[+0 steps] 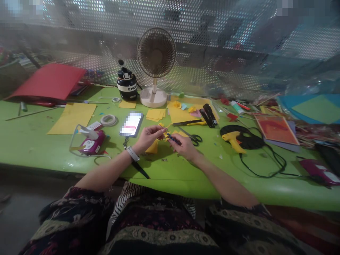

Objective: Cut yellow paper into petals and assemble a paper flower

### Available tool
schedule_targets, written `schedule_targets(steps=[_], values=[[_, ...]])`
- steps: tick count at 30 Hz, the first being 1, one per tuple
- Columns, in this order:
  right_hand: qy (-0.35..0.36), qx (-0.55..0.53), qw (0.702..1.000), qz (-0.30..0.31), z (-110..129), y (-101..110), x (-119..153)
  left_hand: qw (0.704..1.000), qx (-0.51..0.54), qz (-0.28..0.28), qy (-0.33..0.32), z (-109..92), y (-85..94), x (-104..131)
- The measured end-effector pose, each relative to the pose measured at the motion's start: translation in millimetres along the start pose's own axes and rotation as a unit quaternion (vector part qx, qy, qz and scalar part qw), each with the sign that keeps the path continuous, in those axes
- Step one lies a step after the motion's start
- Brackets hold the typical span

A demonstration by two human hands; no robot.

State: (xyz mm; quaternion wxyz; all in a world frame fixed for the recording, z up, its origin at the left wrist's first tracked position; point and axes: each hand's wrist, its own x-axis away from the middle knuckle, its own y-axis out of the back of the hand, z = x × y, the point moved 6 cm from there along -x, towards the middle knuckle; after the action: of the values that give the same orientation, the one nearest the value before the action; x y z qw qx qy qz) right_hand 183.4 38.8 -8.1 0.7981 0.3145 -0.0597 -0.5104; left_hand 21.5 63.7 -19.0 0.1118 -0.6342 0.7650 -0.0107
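My left hand (148, 137), a white-strapped watch on its wrist, pinches a small yellow paper piece (164, 132) over the middle of the table. Close against that piece, my right hand (184, 146) is closed on a slim dark blue tool (174, 139), whose kind I cannot make out because the fingers cover most of it. Both hands nearly meet at the paper. Black-handled scissors (196, 139) lie just beyond my right hand, partly over yellow paper. Under my left fingers rests another yellow paper piece (152, 147). A lit phone (132, 124) lies beyond my left hand.
On the green table (164, 171), a tape roll (108, 120) and a purple power strip (93, 143) lie left. A fan (153, 98) and black bottle (126, 92) stand behind. A yellow-handled cutter (196, 123), black stapler (208, 116) and corded yellow glue gun (235, 141) lie right.
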Motion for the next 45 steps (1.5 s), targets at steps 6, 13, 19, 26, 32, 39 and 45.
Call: schedule_targets(steps=[6, 13, 19, 26, 32, 39, 45], values=[[0.005, -0.005, 1.0, 0.001, 0.8, -0.2, 0.4, 1.0, 0.014, 0.013, 0.004, -1.9, 0.8, -0.6], [0.001, -0.01, 1.0, 0.004, -4.6, -1.9, -0.1, 0.999, 0.028, -0.026, -0.002, -2.9, 12.0, -4.9], [-0.007, -0.029, 1.0, 0.009, -4.2, -3.0, 0.2, 0.997, 0.053, -0.052, 0.0, -4.6, 16.1, -7.2], [-0.034, -0.052, 0.998, -0.004, -2.6, 3.4, 0.1, 0.995, 0.08, -0.058, 0.001, -9.5, 24.1, -10.5], [-0.054, -0.155, 0.97, -0.18, -6.7, 34.9, 2.7, 0.998, -0.027, 0.055, 0.017, -8.0, 13.4, -7.5], [-0.153, -0.275, 0.948, -0.048, -11.2, 24.0, -3.6, 0.972, -0.079, 0.213, 0.056, -1.2, -9.1, 3.1], [-0.209, -0.336, 0.918, 0.036, -13.8, 0.6, -0.5, 0.976, -0.057, 0.201, 0.058, -4.1, -7.4, 0.7]])
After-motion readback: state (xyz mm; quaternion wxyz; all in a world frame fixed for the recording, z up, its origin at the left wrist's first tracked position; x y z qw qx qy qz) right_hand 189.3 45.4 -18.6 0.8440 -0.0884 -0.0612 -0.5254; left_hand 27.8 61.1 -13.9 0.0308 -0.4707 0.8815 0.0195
